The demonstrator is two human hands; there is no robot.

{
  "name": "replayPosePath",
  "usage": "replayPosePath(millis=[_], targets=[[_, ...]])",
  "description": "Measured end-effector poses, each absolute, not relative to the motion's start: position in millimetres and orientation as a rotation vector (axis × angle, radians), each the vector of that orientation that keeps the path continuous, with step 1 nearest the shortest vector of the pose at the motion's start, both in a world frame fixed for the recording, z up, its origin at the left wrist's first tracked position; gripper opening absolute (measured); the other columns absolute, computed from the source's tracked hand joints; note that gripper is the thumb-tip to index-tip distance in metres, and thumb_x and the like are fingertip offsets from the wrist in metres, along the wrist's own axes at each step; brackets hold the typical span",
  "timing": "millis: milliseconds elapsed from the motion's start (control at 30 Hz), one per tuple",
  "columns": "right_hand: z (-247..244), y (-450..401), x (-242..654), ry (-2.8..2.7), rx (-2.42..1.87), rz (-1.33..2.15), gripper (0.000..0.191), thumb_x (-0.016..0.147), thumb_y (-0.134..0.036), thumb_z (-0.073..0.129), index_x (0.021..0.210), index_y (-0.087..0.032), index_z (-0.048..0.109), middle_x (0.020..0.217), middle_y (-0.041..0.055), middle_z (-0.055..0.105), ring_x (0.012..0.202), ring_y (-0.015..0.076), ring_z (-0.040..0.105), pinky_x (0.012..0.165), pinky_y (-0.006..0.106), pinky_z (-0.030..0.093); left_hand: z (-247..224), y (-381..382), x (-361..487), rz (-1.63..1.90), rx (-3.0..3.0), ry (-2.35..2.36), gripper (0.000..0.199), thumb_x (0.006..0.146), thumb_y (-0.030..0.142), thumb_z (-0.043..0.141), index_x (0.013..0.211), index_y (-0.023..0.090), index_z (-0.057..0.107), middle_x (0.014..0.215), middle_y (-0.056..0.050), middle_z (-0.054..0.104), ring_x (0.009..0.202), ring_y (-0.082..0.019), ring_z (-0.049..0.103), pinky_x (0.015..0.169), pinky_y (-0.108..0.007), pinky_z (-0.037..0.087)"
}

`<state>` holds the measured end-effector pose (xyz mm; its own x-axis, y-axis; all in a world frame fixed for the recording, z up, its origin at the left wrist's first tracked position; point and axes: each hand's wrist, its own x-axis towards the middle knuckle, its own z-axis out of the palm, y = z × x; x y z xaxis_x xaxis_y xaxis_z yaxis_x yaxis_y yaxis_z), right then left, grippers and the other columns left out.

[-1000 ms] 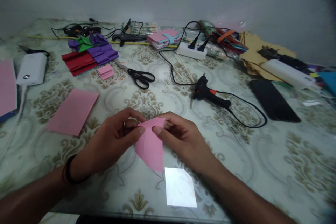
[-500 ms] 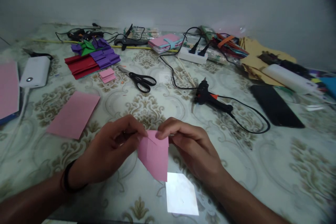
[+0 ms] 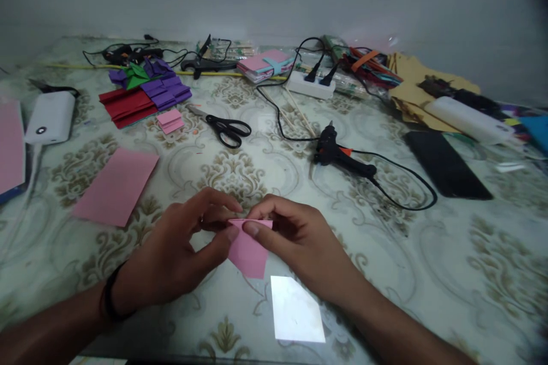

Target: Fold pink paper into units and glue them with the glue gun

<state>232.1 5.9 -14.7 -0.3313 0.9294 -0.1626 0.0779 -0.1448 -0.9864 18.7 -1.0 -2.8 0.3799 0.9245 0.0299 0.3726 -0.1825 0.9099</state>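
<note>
A small pink paper (image 3: 250, 256) hangs between my two hands, its upper edge folded over in a narrow strip. My left hand (image 3: 184, 245) pinches its left top corner, the thumb on the near face. On the right, my right hand (image 3: 299, 239) grips the top edge between thumb and fingers, with the thumb pressed on the fold. Left of my hands a larger pink sheet (image 3: 117, 188) lies flat. Beyond them are black-handled scissors (image 3: 226, 128) and a small folded pink piece (image 3: 170, 121).
A black glue gun (image 3: 345, 159) with its cable lies at right, near a black phone (image 3: 447, 165). Behind are a white power strip (image 3: 310, 85), red folded paper (image 3: 128, 106) and purple folded paper (image 3: 166, 92). A white power bank (image 3: 51, 117) lies at left.
The pink paper's top edge is now folded and tilted, so less of its face shows. My right thumb has come round onto the near side. The view has shifted slightly.
</note>
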Motion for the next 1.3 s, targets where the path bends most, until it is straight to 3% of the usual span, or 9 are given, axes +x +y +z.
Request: replayPosePath(millis=[333,667,867,1133,1300], targets=[[-14,5,230,-1.604,-1.135,1.369,0.014,0.094,-0.029,0.072,0.082,-0.021,0.072,0.075,-0.0016,0.067,0.070,0.0135,0.059,0.066,0.028,0.044,1,4,20,0.649,1.728,1.302,0.023,0.097,0.038,0.066,0.083,0.022,0.073,0.067,0.003,0.072,0.059,-0.012,0.062,0.052,-0.020,0.043],[-13,9,238,-1.593,-1.151,1.479,0.021,0.095,-0.034,0.068,0.078,-0.020,0.071,0.070,-0.0002,0.068,0.066,0.0140,0.059,0.060,0.027,0.046,7,12,14,0.604,1.554,1.262,0.028,0.095,0.042,0.068,0.080,0.019,0.070,0.067,0.002,0.068,0.061,-0.012,0.058,0.053,-0.020,0.043],[-16,9,235,-1.627,-1.168,1.456,0.018,0.093,-0.031,0.068,0.079,-0.020,0.069,0.068,-0.0015,0.065,0.064,0.0129,0.057,0.059,0.026,0.046,1,14,13,0.486,1.597,1.149,0.028,0.098,0.044,0.065,0.088,0.020,0.076,0.073,0.001,0.070,0.065,-0.013,0.058,0.057,-0.021,0.042],[-12,14,241,-1.573,-1.209,1.401,0.015,0.090,-0.029,0.067,0.078,-0.021,0.067,0.072,-0.0006,0.066,0.068,0.0142,0.060,0.061,0.027,0.045,4,15,11,0.565,1.542,1.207,0.031,0.097,0.044,0.065,0.082,0.019,0.073,0.068,0.001,0.067,0.063,-0.013,0.056,0.055,-0.021,0.041],[-12,17,244,-1.578,-1.074,1.320,0.009,0.094,-0.025,0.066,0.100,-0.022,0.073,0.080,0.0004,0.065,0.074,0.0157,0.061,0.068,0.029,0.050,3,19,12,0.704,1.434,1.273,0.030,0.095,0.046,0.067,0.085,0.019,0.073,0.070,0.001,0.067,0.062,-0.013,0.057,0.056,-0.022,0.044]])
